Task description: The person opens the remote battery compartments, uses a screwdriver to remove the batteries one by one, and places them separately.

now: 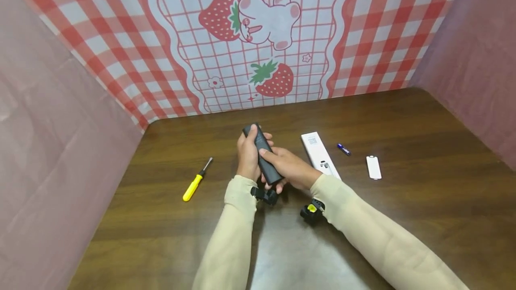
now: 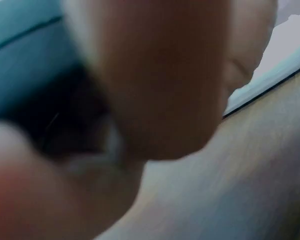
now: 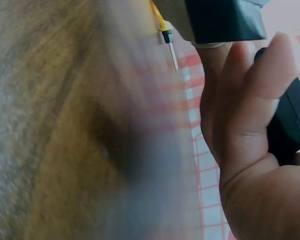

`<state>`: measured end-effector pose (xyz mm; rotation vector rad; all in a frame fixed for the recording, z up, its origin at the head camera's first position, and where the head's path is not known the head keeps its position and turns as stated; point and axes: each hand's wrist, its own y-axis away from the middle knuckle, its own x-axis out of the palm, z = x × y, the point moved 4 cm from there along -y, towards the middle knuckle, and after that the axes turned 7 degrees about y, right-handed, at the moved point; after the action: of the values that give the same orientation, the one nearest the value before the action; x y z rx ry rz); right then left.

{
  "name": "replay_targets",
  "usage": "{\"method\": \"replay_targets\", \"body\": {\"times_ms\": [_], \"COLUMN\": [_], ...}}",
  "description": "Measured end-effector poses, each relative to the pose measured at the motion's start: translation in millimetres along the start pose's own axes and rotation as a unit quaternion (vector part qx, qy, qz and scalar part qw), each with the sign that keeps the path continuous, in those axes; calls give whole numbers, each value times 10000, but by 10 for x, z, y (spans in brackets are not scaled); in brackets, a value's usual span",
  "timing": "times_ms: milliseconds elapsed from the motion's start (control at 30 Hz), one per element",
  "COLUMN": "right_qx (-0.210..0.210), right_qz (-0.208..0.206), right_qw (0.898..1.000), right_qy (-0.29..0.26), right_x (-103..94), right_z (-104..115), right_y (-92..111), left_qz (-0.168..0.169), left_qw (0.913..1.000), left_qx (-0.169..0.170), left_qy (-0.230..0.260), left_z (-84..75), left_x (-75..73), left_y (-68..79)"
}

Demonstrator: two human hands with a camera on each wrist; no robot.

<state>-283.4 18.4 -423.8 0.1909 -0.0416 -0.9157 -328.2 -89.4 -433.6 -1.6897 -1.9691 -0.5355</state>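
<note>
Both hands hold a long, slim black device (image 1: 271,173) with faint print on its upper face, raised over the table at a slant. My left hand (image 1: 247,153) grips its far end, thumb along the top. Lower down, my right hand (image 1: 293,167) grips the near half with the thumb on its upper face; fingers curl beneath. In the right wrist view the device (image 3: 291,117) shows beyond the fingers. Close, blurred fingers fill much of the left wrist view, beside the dark device (image 2: 27,70). Its underside is hidden.
On the brown wooden table (image 1: 161,236) a yellow-handled screwdriver (image 1: 194,186) lies left of the hands. To their right are a white printed box (image 1: 316,147), partly behind the right forearm, a small blue cylinder (image 1: 344,149) and a flat white piece (image 1: 373,167). A checked cloth (image 1: 161,57) hangs behind.
</note>
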Motion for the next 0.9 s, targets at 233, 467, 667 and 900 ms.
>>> {"method": "replay_targets", "body": {"times_ms": [233, 467, 667, 900], "right_qx": [-341, -573, -559, -558], "right_qz": [-202, -411, -474, -378], "right_qw": [9988, 9966, 9967, 9969], "right_qy": [302, 423, 355, 398], "right_x": [22, 51, 85, 65], "right_z": [-15, 36, 31, 26], "right_y": [-25, -8, 5, 8], "left_qz": [-62, -136, -157, -161], "left_qw": [9999, 9993, 9993, 9989], "left_qx": [-52, 45, 12, 4], "left_qy": [109, 333, 332, 431], "left_z": [13, -25, -46, -37], "left_x": [-10, -8, -18, -14], "left_y": [23, 22, 20, 6]}}
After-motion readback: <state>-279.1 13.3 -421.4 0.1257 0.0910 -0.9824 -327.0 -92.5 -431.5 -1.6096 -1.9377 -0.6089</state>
